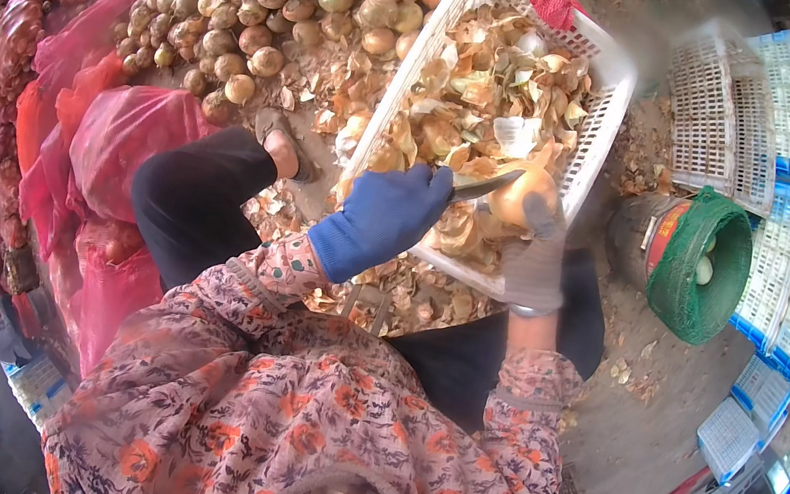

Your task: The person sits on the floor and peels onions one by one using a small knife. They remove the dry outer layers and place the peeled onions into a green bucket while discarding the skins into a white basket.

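My left hand [393, 218], in a blue knitted glove, grips a knife [487, 186] whose blade points right and touches an onion. That yellow onion [523, 197] is held by my right hand [535, 259], in a greyish glove blurred by motion. Both hands are over the near part of a white plastic crate [613, 126], which is heaped with loose onion skins [457, 131]. The knife's handle is hidden in the blue glove.
Onions [228, 34] lie piled on the floor beyond the crate's left side. Pink mesh sacks [133, 142] stand at the left. Right of the crate is a bucket with a green mesh rim [672, 271], holding a few pale onions; stacked white crates [722, 126] stand behind it.
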Motion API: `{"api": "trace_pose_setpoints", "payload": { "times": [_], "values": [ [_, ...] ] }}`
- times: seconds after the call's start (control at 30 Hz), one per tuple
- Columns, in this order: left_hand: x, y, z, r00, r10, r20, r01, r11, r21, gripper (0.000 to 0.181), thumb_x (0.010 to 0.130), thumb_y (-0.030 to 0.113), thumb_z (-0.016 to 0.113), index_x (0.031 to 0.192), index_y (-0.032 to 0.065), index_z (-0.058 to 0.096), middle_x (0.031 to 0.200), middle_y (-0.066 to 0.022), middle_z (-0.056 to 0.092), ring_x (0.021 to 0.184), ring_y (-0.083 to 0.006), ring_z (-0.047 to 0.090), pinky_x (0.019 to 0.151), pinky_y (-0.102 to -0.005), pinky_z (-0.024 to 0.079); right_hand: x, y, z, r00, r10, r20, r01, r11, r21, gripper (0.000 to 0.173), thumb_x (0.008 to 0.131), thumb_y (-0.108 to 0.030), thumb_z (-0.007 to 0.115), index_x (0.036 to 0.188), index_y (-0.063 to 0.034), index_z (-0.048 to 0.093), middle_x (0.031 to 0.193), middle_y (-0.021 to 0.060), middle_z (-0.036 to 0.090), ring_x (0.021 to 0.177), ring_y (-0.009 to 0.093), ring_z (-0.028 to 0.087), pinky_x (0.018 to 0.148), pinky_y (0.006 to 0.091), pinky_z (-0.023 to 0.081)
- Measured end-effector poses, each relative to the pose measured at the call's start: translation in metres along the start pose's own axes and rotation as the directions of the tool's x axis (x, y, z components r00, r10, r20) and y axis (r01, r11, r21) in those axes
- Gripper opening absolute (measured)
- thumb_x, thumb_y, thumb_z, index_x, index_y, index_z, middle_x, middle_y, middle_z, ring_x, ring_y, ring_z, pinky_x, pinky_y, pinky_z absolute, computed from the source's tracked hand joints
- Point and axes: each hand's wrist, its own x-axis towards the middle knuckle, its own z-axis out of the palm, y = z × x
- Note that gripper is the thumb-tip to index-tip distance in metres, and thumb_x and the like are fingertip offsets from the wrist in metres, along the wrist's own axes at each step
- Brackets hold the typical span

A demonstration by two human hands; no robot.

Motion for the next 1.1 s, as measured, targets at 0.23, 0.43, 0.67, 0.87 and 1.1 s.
{"api": "trace_pose_setpoints", "payload": {
  "times": [0.23, 0.43, 0.67, 0.87, 1.1],
  "values": [
    [0.004, -0.031, -0.016, 0.959, 0.068, 0.273, 0.149, 0.702, -0.697, 0.026, 0.101, 0.026, 0.059, 0.106, 0.0033, 0.07, 0.068, -0.0119, 0.063, 0.057, -0.0243, 0.061, 0.057, -0.0354, 0.049, -0.002, -0.009, -0.01, 0.997, 0.042, 0.059, -0.034, 0.991, -0.132, 0.052, 0.081, -0.018, 0.081, 0.126, -0.003, 0.059, 0.113, 0.009, 0.066, 0.1, 0.023, 0.068, 0.085, 0.0363, 0.061],
    [-0.004, -0.017, -0.007, 0.996, 0.082, -0.047, -0.094, 0.915, -0.394, 0.025, 0.098, 0.027, 0.062, 0.116, 0.0094, 0.067, 0.085, -0.0124, 0.068, 0.063, -0.0312, 0.066, 0.058, -0.0403, 0.052, -0.001, -0.001, -0.011, 0.984, 0.176, -0.039, -0.172, 0.981, 0.083, 0.058, 0.081, -0.023, 0.081, 0.128, -0.0013, 0.056, 0.113, 0.0107, 0.066, 0.1, 0.024, 0.068, 0.084, 0.0371, 0.06],
    [-0.001, 0.005, 0.001, 0.998, -0.027, 0.061, 0.039, 0.979, -0.202, 0.024, 0.095, 0.024, 0.062, 0.116, 0.0114, 0.061, 0.083, -0.0111, 0.066, 0.064, -0.0324, 0.065, 0.053, -0.0421, 0.052, -0.005, 0.0, -0.004, 0.981, 0.187, -0.047, -0.176, 0.969, 0.172, 0.066, 0.079, -0.03, 0.084, 0.13, -0.001, 0.053, 0.113, 0.0108, 0.064, 0.099, 0.025, 0.066, 0.08, 0.0373, 0.06],
    [0.002, -0.021, -0.002, 0.91, -0.09, 0.405, 0.367, 0.63, -0.684, 0.027, 0.102, 0.025, 0.056, 0.115, 0.0048, 0.067, 0.066, -0.0054, 0.061, 0.058, -0.0146, 0.062, 0.054, -0.0313, 0.05, -0.011, -0.02, -0.006, 0.958, 0.244, 0.148, -0.263, 0.956, 0.13, 0.07, 0.081, -0.036, 0.082, 0.132, 0.001, 0.052, 0.118, 0.013, 0.063, 0.103, 0.028, 0.066, 0.083, 0.0418, 0.06],
    [-0.003, -0.027, -0.018, 0.984, 0.116, 0.134, 0.021, 0.675, -0.738, 0.025, 0.103, 0.02, 0.055, 0.115, 0.0018, 0.067, 0.069, -0.0094, 0.06, 0.059, -0.017, 0.062, 0.058, -0.0344, 0.05, -0.008, -0.014, 0.001, 0.985, 0.164, 0.061, -0.169, 0.981, 0.095, 0.074, 0.08, -0.041, 0.081, 0.132, 0.0026, 0.051, 0.119, 0.0148, 0.064, 0.105, 0.03, 0.066, 0.086, 0.0452, 0.06]
  ]
}}
